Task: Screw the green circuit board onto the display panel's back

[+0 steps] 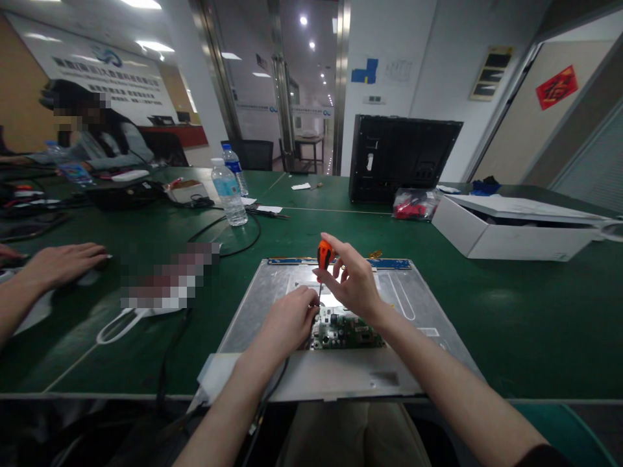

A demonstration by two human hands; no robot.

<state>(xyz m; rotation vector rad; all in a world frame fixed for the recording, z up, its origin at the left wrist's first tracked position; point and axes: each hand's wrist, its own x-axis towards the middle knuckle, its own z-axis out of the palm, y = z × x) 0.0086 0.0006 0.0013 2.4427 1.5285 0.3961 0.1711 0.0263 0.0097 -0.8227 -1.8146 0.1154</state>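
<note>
An orange and black screwdriver (324,255) stands nearly upright, its thin shaft pointing down at the upper left corner of a green circuit board (343,331). My right hand (354,279) is closed round its handle, with a finger on the top end. My left hand (292,318) lies at the board's left edge, its fingertips pinched together by the screwdriver's tip. What those fingertips hold, if anything, is hidden. Beneath both hands lies a flat silvery metal panel (423,311), with a blue strip (341,263) along its far edge.
Two water bottles (230,193) stand at the left back. A black monitor casing (403,159), a bag with red contents (415,204) and a white box (516,227) are at the right. Another person's hand (68,263) rests at the left. A black cable (256,237) curls on the green table (540,324).
</note>
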